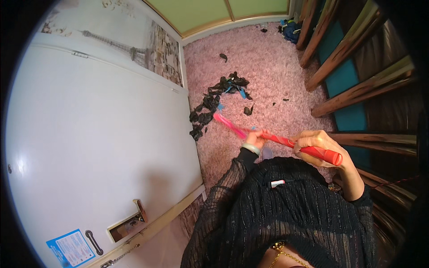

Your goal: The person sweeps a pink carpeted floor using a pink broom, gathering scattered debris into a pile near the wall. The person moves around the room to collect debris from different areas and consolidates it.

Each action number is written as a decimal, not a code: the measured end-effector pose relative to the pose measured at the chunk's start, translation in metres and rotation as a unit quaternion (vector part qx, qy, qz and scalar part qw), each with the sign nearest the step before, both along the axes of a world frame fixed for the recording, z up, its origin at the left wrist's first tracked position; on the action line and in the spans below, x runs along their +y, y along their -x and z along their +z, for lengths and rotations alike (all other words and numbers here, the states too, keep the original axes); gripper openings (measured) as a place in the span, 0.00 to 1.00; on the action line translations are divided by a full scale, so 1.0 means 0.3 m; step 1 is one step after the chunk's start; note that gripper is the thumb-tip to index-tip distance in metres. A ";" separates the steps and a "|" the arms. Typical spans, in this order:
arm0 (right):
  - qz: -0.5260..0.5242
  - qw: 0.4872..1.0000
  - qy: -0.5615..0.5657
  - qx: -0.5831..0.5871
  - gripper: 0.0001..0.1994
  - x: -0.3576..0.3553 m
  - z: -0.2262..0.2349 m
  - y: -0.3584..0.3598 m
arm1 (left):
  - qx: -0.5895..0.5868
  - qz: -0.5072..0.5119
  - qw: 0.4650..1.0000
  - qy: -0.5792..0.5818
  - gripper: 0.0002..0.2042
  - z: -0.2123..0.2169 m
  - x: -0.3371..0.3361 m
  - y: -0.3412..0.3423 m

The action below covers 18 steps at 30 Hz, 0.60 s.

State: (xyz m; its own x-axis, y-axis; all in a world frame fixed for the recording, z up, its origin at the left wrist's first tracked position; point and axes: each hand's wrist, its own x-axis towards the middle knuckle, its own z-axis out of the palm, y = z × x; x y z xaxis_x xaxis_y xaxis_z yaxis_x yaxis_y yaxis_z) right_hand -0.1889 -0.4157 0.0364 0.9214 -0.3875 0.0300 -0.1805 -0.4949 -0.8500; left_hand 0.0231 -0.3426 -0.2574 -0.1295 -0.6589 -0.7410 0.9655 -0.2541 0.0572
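While both hands [286, 144] grip red broom handle [308, 149] (fists closed), elbows bent.

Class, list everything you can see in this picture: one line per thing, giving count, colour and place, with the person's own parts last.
Broom: one, red handle with pink bristles, held across the middle of the view.
Scraps: one pile plus a few stray pieces, black with some blue, on the carpet at the bristle end.
Carpet: one, pink and shaggy, covering the floor.
Chest freezer: one, white, closed lid, at left.
Wooden frame: several brown slats with teal behind, at right.
Sliding door: pale green panels, at top.
Left hand: one, on the handle nearer the bristles, pale bracelet at the wrist.
Right hand: one, gripping the handle's upper end.
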 end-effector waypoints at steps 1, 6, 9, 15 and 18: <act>0.006 1.000 -0.016 0.009 0.08 -0.005 -0.009 0.007 | 0.015 -0.011 0.999 -0.036 0.10 -0.063 0.023 0.038; 0.001 0.998 -0.010 0.060 0.07 -0.013 -0.027 -0.012 | 0.044 -0.007 0.999 0.019 0.11 -0.193 -0.043 0.091; 0.047 0.990 0.104 0.087 0.11 -0.003 -0.026 -0.024 | 0.033 0.072 0.994 0.070 0.06 -0.074 -0.185 0.063; 0.066 0.984 0.157 0.055 0.11 0.034 0.052 -0.105 | -0.011 0.063 0.965 0.255 0.08 0.084 -0.210 -0.134; -0.019 0.995 0.099 0.001 0.08 0.029 0.067 -0.129 | -0.034 0.060 0.993 0.093 0.08 0.157 -0.150 -0.161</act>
State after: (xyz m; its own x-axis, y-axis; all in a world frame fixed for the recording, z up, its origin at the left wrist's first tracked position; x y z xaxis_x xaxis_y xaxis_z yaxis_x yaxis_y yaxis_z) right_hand -0.1501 -0.4071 0.0565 0.9066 -0.4081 0.1078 -0.2033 -0.6461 -0.7357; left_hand 0.0715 -0.3875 -0.2104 0.0054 -0.7927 -0.6096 0.9804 -0.1158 0.1592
